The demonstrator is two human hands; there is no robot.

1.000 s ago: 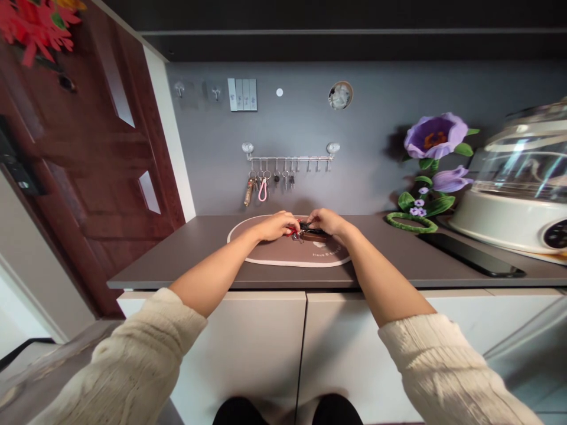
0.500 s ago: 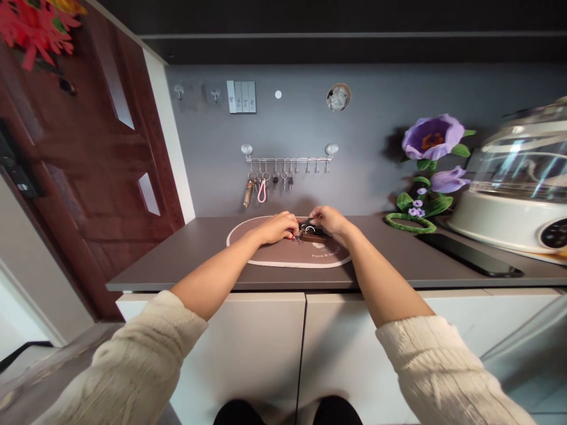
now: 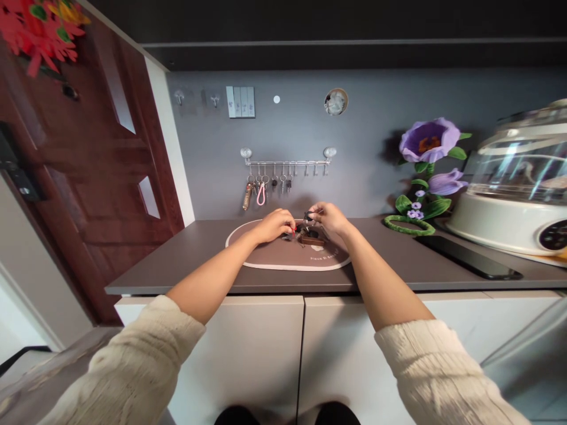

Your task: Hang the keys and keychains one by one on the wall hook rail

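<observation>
Over the brown oval mat (image 3: 266,257), my right hand (image 3: 330,218) pinches a black-headed key (image 3: 309,216) with a metal ring hanging below its fingertips. My left hand (image 3: 276,225) rests low at the mat's middle, fingers curled down on keys (image 3: 289,235) in a small pile; a red bit shows at its fingertips. A brown key fob (image 3: 312,241) lies on the mat between the hands, among other dark keys that are partly hidden.
On the wall, a clear hook rail (image 3: 290,162) bears several keys and a pink loop (image 3: 261,194). Rightward stand a purple fabric flower (image 3: 429,140), a black phone (image 3: 467,257) and a white appliance (image 3: 496,212). A dark shelf (image 3: 310,56) overhangs the counter (image 3: 163,251).
My right hand has lifted slightly, raising the black-headed key and ring off the pile. My left hand has shifted a little to the left, and the view has tilted slightly.
</observation>
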